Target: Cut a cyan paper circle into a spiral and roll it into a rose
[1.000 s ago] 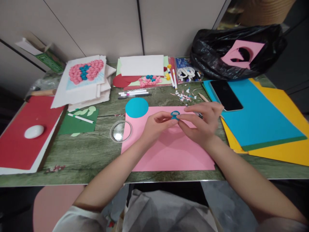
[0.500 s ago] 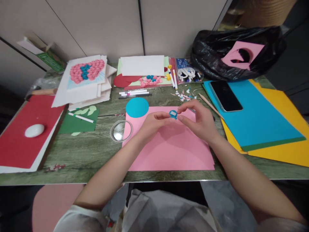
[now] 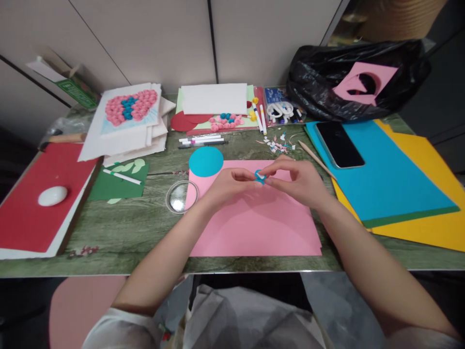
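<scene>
Between my two hands, above the pink paper (image 3: pixel 250 228), is a small coil of blue paper (image 3: pixel 260 179) with a white patch on it. My left hand (image 3: pixel 236 183) pinches its left side between thumb and fingertips. From the right, the thumb and index finger of my right hand (image 3: pixel 296 179) close on the same coil. A blue paper circle (image 3: pixel 206 161) lies over the pink paper's upper left corner. Just below the circle, a roll of clear tape (image 3: pixel 167 199) overlaps the pink sheet's left edge.
A phone (image 3: pixel 341 144) rests on blue paper (image 3: pixel 399 179) to the right, near a pencil (image 3: pixel 316 159). Paper scraps (image 3: pixel 278 144) lie behind my hands. A black bag (image 3: pixel 312 77) stands back right. At left are a rose-covered picture (image 3: pixel 131 109) and a white oval object (image 3: pixel 53 196) on red paper.
My right thumb and index finger have come in from slightly apart and now grip the blue coil. My left hand keeps its pinch, and the coil has tilted a little.
</scene>
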Available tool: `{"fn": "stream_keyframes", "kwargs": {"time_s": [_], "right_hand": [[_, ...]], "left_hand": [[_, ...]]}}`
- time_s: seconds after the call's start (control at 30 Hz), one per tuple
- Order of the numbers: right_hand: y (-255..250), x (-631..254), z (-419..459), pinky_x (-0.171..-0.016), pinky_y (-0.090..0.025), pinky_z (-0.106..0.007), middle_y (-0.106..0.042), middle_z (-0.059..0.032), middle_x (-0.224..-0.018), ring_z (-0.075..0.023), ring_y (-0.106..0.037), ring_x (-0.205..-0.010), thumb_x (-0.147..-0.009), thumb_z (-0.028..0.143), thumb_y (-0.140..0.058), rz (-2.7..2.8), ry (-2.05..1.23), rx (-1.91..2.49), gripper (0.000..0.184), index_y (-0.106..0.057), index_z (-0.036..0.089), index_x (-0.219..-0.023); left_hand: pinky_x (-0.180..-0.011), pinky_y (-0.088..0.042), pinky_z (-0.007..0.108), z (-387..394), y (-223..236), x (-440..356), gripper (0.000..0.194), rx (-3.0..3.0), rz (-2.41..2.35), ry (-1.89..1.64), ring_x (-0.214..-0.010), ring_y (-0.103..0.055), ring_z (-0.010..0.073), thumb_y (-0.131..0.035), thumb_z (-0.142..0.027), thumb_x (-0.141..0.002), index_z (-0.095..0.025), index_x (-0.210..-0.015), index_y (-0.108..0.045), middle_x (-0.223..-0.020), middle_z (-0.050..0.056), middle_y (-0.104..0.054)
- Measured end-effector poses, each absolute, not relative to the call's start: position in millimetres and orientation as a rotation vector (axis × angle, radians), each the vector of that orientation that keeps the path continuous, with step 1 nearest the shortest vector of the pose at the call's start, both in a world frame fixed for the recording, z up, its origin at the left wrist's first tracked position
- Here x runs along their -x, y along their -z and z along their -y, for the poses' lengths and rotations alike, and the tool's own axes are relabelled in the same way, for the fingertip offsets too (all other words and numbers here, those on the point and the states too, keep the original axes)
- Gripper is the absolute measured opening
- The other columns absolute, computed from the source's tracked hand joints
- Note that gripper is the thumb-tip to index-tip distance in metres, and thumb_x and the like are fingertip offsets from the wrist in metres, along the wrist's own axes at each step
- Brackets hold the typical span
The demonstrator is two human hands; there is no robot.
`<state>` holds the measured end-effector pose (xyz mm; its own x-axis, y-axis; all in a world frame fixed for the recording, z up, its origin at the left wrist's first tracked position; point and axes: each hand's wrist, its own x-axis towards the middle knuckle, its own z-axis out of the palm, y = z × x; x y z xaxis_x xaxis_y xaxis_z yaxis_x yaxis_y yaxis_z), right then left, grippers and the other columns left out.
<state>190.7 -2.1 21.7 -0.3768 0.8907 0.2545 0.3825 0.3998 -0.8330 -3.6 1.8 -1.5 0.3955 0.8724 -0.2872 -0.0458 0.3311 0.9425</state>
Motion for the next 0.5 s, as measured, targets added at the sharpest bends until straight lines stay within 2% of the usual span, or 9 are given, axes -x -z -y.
{"fn": "stream_keyframes", "kwargs": {"time_s": [0.13, 0.33, 0.5], "right_hand": [[-20.5, -189.9, 1.9, -0.075, -0.046, -0.032, -0.071, -0.0004, -0.079, -0.0164, -0.060, -0.077, -0.075, 0.019, -0.067, 1.906, -0.858, 1.139, 0.012, -0.073, 0.024, -0.084], [-19.0, -189.7, -1.9, -0.075, -0.047, -0.034, -0.071, -0.0021, -0.081, -0.0174, -0.061, -0.079, -0.077, 0.026, -0.066, 1.941, -0.879, 1.132, 0.011, -0.074, 0.024, -0.085], [-16.5, -190.7, -1.7, -0.073, -0.046, -0.032, -0.071, -0.0007, -0.077, -0.0167, -0.059, -0.075, -0.074, 0.022, -0.069, 1.890, -0.929, 1.136, 0.011, -0.075, 0.025, -0.082]], "left_hand": [[-0.055, -0.036, 0.022, -2.6, 1.9, 4.6, 0.017, -1.188, -1.002, -0.781, -0.058, -0.053, 0.0085, -0.078, -0.025, -0.060, -0.016, -0.071, -0.070, -0.066, -0.001, -0.065], [-0.055, -0.038, 0.022, -3.9, -2.4, 3.0, 0.022, -1.246, -1.065, -0.735, -0.058, -0.053, 0.0095, -0.078, -0.032, -0.059, -0.014, -0.069, -0.069, -0.066, 0.001, -0.065], [-0.053, -0.036, 0.021, -1.9, -3.1, 2.7, 0.019, -1.272, -1.059, -0.727, -0.058, -0.052, 0.0085, -0.077, -0.029, -0.061, -0.015, -0.072, -0.069, -0.067, 0.001, -0.064]]}}
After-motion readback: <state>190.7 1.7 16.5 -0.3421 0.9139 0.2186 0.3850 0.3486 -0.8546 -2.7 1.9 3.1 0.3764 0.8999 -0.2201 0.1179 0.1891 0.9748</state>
